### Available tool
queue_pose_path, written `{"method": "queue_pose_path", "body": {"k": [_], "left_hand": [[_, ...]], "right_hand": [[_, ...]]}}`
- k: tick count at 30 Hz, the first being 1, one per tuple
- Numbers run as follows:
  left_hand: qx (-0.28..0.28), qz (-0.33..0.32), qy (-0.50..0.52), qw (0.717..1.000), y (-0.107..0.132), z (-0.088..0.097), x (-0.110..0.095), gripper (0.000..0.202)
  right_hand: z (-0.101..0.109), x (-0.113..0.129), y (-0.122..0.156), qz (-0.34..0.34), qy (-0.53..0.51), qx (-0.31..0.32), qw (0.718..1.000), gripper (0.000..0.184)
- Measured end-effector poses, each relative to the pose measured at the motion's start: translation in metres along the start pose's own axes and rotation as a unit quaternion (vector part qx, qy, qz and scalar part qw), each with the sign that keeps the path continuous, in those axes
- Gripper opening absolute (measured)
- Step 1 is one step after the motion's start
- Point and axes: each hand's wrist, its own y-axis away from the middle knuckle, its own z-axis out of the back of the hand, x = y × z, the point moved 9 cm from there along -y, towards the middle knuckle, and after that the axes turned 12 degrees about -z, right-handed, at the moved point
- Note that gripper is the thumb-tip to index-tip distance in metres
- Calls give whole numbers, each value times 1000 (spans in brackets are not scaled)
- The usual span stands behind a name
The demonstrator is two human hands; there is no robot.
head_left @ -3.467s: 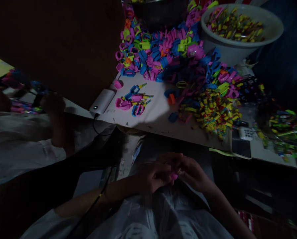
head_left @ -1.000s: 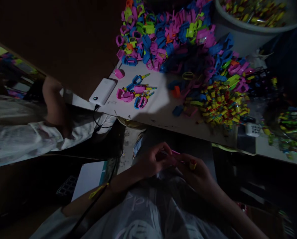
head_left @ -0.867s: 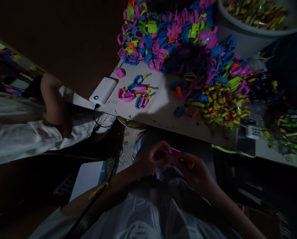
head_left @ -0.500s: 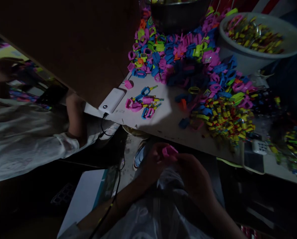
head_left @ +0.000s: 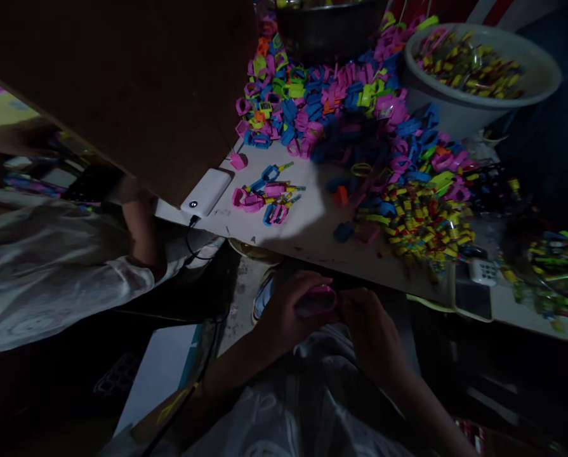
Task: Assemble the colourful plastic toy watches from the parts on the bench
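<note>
My left hand [head_left: 288,308] is closed around a pink plastic loop [head_left: 322,291], shaped like a toy watch band, held above my lap in front of the table edge. The loop's opening faces up toward me. My right hand [head_left: 372,330] has its fingers pinched together at the loop's right end; what lies between the fingertips is too dark to make out. On the table beyond, a small group of pink and blue loops [head_left: 252,202] lies with thin yellow-green tubes [head_left: 296,188] sticking out of them.
Colourful plastic loops [head_left: 297,89] are heaped at the back, beside yellow-capped tubes [head_left: 426,222]. A white tub [head_left: 455,111] of tubes stands right, near a phone [head_left: 473,295]. A white power bank [head_left: 207,192] lies by a large brown board [head_left: 122,82]. Another person's sleeve [head_left: 126,279] is at left.
The pink loop has turned so that its opening shows, with my left hand wrapped further around it. My right fingers have shifted to its right end. The view has shifted slightly.
</note>
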Motion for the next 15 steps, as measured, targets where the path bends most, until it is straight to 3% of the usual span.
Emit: {"method": "queue_pose_path", "body": {"k": [5,15], "left_hand": [[38,27,-48,998,2,-7,-2,44],[38,20,-116,992,0,-12,-8,41]], "right_hand": [[7,-3,6,9,-36,-11,999,11],[12,-9,14,51,-19,-29,998,16]]}}
